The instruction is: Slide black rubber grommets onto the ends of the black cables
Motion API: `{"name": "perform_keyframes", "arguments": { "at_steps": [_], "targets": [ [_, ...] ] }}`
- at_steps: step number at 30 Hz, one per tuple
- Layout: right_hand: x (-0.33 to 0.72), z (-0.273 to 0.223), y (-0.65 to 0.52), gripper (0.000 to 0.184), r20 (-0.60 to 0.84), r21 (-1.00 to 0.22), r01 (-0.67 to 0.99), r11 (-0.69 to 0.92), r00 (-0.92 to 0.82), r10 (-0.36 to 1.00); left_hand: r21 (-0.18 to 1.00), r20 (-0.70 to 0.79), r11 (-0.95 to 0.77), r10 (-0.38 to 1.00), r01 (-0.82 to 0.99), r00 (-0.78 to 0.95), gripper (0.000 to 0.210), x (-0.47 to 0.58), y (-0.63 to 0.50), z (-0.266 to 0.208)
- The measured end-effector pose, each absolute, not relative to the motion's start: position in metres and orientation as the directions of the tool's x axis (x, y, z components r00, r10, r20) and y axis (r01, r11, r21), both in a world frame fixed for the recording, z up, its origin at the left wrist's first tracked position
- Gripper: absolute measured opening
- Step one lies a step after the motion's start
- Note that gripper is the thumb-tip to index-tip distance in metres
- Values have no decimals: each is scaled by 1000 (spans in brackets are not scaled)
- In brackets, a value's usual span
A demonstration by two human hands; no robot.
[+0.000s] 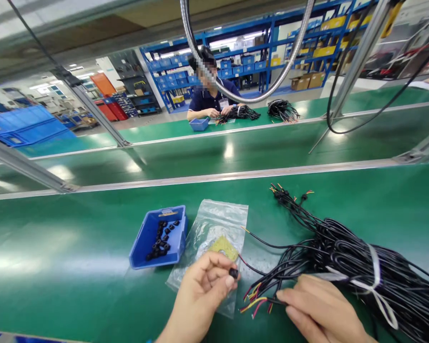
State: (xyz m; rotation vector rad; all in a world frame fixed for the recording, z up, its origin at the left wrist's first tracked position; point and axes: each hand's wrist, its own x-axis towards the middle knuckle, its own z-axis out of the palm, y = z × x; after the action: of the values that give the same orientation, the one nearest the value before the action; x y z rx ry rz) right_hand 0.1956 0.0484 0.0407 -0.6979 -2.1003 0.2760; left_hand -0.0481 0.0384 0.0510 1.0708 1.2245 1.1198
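Between the thumb and fingers of my left hand [203, 288] is a small black cable gland nut [233, 273]. My right hand [320, 307] pinches a black cable [274, 301] near its stripped end, where red and yellow wires fan out. That cable belongs to a large bundle of black cables [329, 247] on the right, bound with a white tie [375, 269]. Under and beyond my left hand lies a clear zip bag [219, 216] with a yellowish piece [224, 247] on or in it. Left of the bag, a blue bin [137, 255] holds several more black nuts [159, 245].
The green bench [75, 267] ends at a metal rail [164, 181] at the back. Across it a person [214, 95] handles cables beside a small blue bin [199, 125]. A metal flexible hose [250, 99] loops down overhead, and a black cord [331, 114] hangs at right.
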Motion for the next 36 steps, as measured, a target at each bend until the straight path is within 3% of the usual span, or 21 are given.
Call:
{"name": "perform_keyframes", "arguments": {
  "at_steps": [3, 8, 23, 36],
  "targets": [
    [196, 38, 48, 17, 691, -482, 363, 798, -403, 601, 854, -320, 252, 944, -455, -77, 30, -29, 21, 43],
    [194, 33, 48, 18, 692, -484, 405, 776, -365, 622, 710, -445, 289, 891, -642, -91, 37, -4, 17, 41],
    [192, 39, 47, 19, 692, -474, 435, 766, -354, 629, 571, -505, 355, 863, -740, 24, 34, -7, 17, 41],
    [196, 37, 48, 18, 654, -437, 382, 814, -487, 580, 620, -492, 318, 870, -717, -39, 35, -8, 20, 44]
  ]
}}
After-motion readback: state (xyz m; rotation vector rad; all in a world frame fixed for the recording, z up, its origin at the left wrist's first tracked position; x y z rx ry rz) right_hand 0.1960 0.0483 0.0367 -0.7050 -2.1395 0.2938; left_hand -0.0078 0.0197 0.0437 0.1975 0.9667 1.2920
